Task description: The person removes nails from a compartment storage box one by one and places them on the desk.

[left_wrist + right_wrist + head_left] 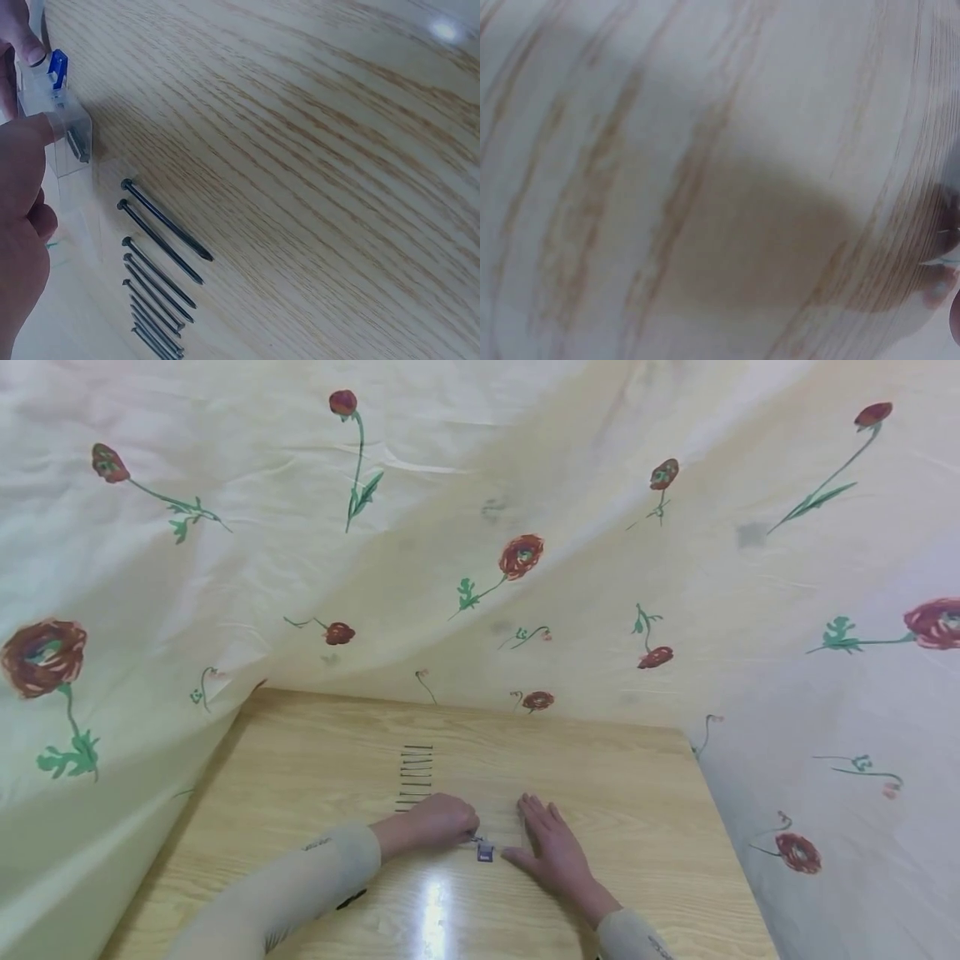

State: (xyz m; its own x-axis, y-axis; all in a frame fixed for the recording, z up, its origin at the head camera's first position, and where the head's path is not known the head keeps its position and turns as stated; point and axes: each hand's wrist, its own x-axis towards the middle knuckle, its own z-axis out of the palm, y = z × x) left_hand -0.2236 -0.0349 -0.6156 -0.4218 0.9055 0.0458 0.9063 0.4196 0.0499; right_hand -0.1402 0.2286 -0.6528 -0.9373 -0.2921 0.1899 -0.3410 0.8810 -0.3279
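Observation:
A clear plastic box [73,166] with a blue latch [58,69] lies on the wooden table; several dark nails [79,144] show through its wall. My left hand [438,820], fingers curled, has its fingertips at the box right by these nails; whether it pinches one, I cannot tell. My right hand [555,852] steadies the box from the right, thumb at the near end and fingers along the far side. Beyond my left hand several loose nails [416,774] lie in a row, roughly parallel. In the left wrist view these loose nails [161,274] lie beside the box.
The wooden table [315,760] runs back to a hanging flowered cloth [420,568] that also encloses both sides. A bright light reflection lies on the tabletop in front of the box. The right wrist view holds mostly blurred wood grain [682,187].

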